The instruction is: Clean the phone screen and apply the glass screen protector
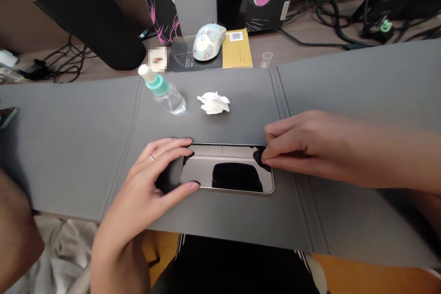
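A smartphone lies flat on the grey desk mat, its glossy screen facing up and reflecting what is above. My left hand, with a ring on one finger, spans the phone's left end: the thumb rests on the near edge and the fingers on the far edge. At the opposite end, the thumb and fingers of my right hand are pinched together over the phone's right edge. Whatever the pinch may hold is hidden. Beyond the phone sit a crumpled white tissue and a clear spray bottle with a turquoise collar.
The grey mat covers the desk's front. Behind it are a mouse on a black-and-yellow packet, a small clear cap, a decorated laptop and tangled cables. Someone's bare limb shows at far left.
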Tool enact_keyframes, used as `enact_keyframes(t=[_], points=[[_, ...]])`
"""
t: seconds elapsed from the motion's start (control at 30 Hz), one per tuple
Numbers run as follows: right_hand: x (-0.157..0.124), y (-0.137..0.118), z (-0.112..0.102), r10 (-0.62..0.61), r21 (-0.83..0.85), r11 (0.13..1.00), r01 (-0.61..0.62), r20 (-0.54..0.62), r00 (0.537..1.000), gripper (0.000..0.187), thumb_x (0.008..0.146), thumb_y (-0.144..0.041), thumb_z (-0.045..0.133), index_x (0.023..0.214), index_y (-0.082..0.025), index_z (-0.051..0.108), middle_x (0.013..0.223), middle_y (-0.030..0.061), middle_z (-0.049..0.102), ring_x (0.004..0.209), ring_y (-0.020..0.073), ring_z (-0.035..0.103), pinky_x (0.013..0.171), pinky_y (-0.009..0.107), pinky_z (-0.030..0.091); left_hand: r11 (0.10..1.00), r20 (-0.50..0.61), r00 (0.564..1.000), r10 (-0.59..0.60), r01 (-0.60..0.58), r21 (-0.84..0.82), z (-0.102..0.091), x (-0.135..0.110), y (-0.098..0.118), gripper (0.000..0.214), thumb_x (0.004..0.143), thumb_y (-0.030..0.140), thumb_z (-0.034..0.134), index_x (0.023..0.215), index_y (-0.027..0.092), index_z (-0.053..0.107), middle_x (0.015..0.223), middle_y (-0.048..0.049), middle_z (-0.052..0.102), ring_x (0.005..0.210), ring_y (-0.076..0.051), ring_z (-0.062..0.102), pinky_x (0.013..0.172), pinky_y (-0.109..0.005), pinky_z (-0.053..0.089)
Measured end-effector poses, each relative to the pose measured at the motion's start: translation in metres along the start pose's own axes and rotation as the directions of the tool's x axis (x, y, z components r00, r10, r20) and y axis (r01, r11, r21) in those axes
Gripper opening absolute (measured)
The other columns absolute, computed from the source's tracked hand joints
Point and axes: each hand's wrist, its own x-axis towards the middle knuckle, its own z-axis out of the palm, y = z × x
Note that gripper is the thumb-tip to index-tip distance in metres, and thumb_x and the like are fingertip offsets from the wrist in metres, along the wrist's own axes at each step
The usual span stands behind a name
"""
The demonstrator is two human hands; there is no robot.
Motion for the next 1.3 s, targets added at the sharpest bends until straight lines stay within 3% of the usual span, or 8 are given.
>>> enact_keyframes(t=[0.17,0.33,0.5,0.67,0.93,1.13,1.3], points=[[0.008,-0.002,0.007,-0.061,-0.018,0.998,0.060,-0.021,0.998,0.046,0.112,-0.034,0.047,0.072,-0.023,0.066,0.074,-0.0007,0.053,0.059,0.0122,0.050,0.057,0.030,0.039,1.000,-0.007,1.000,0.005,-0.005,-0.022,0.001,0.001,-0.001,0.035,0.102,0.043,0.075,0.134,0.035,0.063,0.149,0.0016,0.069,0.142,-0.023,0.057,0.116,-0.040,0.051],[0.012,-0.009,0.017,-0.112,-0.041,0.993,0.110,-0.042,0.993,0.039,0.114,-0.034,0.045,0.092,-0.025,0.076,0.079,-0.0019,0.055,0.057,0.0098,0.051,0.054,0.028,0.037,0.998,-0.006,1.000,-0.002,0.002,-0.056,0.001,0.003,0.000,0.037,0.100,0.044,0.077,0.133,0.033,0.064,0.151,0.0003,0.069,0.142,-0.023,0.057,0.116,-0.042,0.051],[0.031,-0.019,0.037,-0.179,-0.169,0.974,0.154,-0.147,0.973,0.041,0.114,-0.028,0.044,0.084,-0.021,0.072,0.078,-0.0012,0.055,0.056,0.0106,0.047,0.055,0.031,0.032,0.996,-0.008,1.000,-0.018,0.017,-0.090,0.001,0.004,0.000,0.040,0.099,0.044,0.079,0.134,0.031,0.065,0.152,-0.0003,0.068,0.143,-0.024,0.055,0.115,-0.043,0.051],[0.053,-0.028,0.054,-0.278,-0.302,0.930,0.211,-0.198,0.940,0.036,0.114,-0.023,0.043,0.099,-0.019,0.076,0.074,-0.0011,0.053,0.059,0.0133,0.049,0.056,0.033,0.029,0.993,0.002,1.000,-0.024,0.024,-0.118,0.001,0.005,-0.001,0.041,0.097,0.041,0.081,0.133,0.029,0.066,0.152,-0.0008,0.069,0.141,-0.026,0.055,0.115,-0.046,0.051],[0.065,-0.037,0.060,-0.326,-0.454,0.869,0.197,-0.225,0.918,0.033,0.116,-0.034,0.041,0.126,-0.019,0.069,0.080,-0.0008,0.063,0.062,0.0160,0.065,0.049,0.032,0.032,0.991,-0.011,1.000,0.015,-0.016,-0.133,0.000,0.007,-0.001,0.043,0.096,0.043,0.082,0.132,0.025,0.066,0.150,-0.0040,0.070,0.140,-0.028,0.058,0.112,-0.047,0.052],[0.067,-0.042,0.061,-0.317,-0.501,0.849,0.165,-0.234,0.919,0.042,0.118,-0.042,0.034,0.130,-0.020,0.067,0.083,-0.0002,0.067,0.060,0.0149,0.067,0.046,0.031,0.034,0.989,-0.006,1.000,-0.010,0.009,-0.145,-0.001,0.007,-0.001,0.042,0.098,0.043,0.080,0.134,0.026,0.066,0.152,-0.0026,0.069,0.142,-0.027,0.057,0.115,-0.047,0.051],[0.067,-0.040,0.056,-0.330,-0.465,0.863,0.199,-0.218,0.919,0.040,0.118,-0.039,0.036,0.125,-0.018,0.070,0.079,-0.0001,0.067,0.060,0.0157,0.068,0.047,0.032,0.032,0.990,0.013,1.000,-0.022,0.024,-0.139,-0.001,0.006,0.000,0.040,0.099,0.041,0.079,0.134,0.027,0.065,0.152,-0.0021,0.069,0.143,-0.027,0.056,0.115,-0.048,0.051]])
